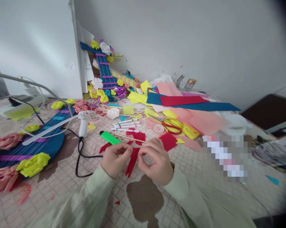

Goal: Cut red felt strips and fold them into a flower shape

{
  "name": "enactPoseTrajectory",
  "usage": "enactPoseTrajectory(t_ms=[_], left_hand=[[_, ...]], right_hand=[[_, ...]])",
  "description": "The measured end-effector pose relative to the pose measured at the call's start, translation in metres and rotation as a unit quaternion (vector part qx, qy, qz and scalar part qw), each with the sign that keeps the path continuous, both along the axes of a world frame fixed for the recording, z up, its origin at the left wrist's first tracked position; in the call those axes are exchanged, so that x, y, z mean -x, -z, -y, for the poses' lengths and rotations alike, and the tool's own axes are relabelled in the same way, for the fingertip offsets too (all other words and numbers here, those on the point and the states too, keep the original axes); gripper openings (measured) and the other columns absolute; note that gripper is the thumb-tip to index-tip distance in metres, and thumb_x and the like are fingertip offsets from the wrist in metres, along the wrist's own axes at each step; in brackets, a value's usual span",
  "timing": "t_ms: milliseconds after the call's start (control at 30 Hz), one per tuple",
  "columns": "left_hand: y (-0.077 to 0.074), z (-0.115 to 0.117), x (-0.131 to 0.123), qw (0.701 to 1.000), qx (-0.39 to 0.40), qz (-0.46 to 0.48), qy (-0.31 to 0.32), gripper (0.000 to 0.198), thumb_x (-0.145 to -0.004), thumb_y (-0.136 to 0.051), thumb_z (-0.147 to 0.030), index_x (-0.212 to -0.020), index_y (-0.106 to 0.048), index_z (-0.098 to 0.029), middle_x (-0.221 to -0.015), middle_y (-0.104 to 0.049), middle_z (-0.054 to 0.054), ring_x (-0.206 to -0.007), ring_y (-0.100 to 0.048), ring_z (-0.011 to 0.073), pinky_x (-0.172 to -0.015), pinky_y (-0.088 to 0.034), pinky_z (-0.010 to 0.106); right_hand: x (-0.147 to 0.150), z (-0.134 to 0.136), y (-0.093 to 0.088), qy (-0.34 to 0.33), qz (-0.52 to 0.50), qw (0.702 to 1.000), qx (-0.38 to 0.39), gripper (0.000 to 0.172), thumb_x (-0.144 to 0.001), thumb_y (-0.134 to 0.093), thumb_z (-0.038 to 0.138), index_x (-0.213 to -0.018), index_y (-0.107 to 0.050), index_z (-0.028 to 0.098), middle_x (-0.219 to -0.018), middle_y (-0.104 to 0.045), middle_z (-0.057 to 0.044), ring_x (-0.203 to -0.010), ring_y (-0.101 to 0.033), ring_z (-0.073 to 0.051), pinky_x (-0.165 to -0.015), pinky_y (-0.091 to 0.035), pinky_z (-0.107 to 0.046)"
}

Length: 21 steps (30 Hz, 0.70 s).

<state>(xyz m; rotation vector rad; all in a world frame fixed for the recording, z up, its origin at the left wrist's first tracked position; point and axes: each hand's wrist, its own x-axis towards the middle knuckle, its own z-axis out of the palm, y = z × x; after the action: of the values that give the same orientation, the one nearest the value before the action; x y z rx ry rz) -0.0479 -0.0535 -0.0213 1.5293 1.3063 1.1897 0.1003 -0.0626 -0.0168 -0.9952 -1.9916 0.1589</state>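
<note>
In the middle of the head view, a notched strip of red crepe paper (133,162) hangs between my two hands. My left hand (115,159) pinches its top edge from the left, thumb against forefinger. My right hand (156,162) has thumb and forefinger pressed together at its right side, the other fingers curled above. Just beyond my fingers are a thin wooden stick (130,137) and a round red paper piece (139,137). Past my left hand lies a green utility knife (109,137). A red paper sheet (168,141) rests beyond my right hand.
A white glue gun (83,125) with a black cord stands left. Blue paper guitars with crepe flowers lie left (54,136) and lean at the back (105,68). Behind the hands are several markers (126,124), yellow-and-red scissors (171,125), a tape roll (158,128) and crepe sheets (200,118).
</note>
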Motion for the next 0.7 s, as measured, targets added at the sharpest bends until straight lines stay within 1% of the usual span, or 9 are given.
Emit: enactPoseTrajectory(t_ms=[100,267,500,700], left_hand=[[-0.0010,0.0008,-0.0010,1.000,-0.001,-0.010,0.005,0.015,-0.065,-0.053,-0.024,-0.058,-0.060,-0.013,-0.054,-0.061,0.001,-0.050,-0.054,0.0119,-0.050,-0.046,0.020],[-0.0030,0.0032,-0.0039,0.999,-0.027,-0.043,0.014,0.014,-0.064,-0.053,-0.023,-0.058,-0.061,-0.014,-0.055,-0.062,0.002,-0.053,-0.055,0.0131,-0.053,-0.045,0.022],[-0.0005,0.0025,-0.0028,1.000,-0.011,-0.019,0.007,0.013,-0.064,-0.054,-0.024,-0.057,-0.060,-0.014,-0.054,-0.061,0.002,-0.052,-0.055,0.0129,-0.051,-0.045,0.021],[-0.0004,0.0017,-0.0020,1.000,0.008,0.007,0.001,0.013,-0.064,-0.055,-0.024,-0.058,-0.060,-0.013,-0.054,-0.060,0.001,-0.050,-0.054,0.0122,-0.050,-0.045,0.021]], right_hand=[[0.0002,0.0008,-0.0029,0.003,-0.014,1.000,0.004,0.008,-0.068,-0.048,0.011,-0.065,-0.051,0.018,-0.064,-0.054,-0.001,-0.067,-0.048,-0.015,-0.070,-0.038,-0.034],[-0.0005,0.0013,-0.0057,-0.005,-0.025,1.000,-0.010,0.010,-0.069,-0.052,0.014,-0.076,-0.056,0.019,-0.071,-0.057,-0.002,-0.070,-0.050,-0.016,-0.070,-0.038,-0.034],[-0.0006,-0.0011,-0.0020,-0.001,0.005,1.000,-0.013,0.010,-0.072,-0.049,0.013,-0.068,-0.055,0.019,-0.065,-0.056,0.000,-0.068,-0.049,-0.014,-0.073,-0.037,-0.034],[-0.0012,-0.0018,-0.0003,-0.007,0.005,1.000,-0.009,0.008,-0.074,-0.048,0.014,-0.069,-0.052,0.019,-0.065,-0.056,-0.001,-0.068,-0.049,-0.014,-0.071,-0.037,-0.033]])
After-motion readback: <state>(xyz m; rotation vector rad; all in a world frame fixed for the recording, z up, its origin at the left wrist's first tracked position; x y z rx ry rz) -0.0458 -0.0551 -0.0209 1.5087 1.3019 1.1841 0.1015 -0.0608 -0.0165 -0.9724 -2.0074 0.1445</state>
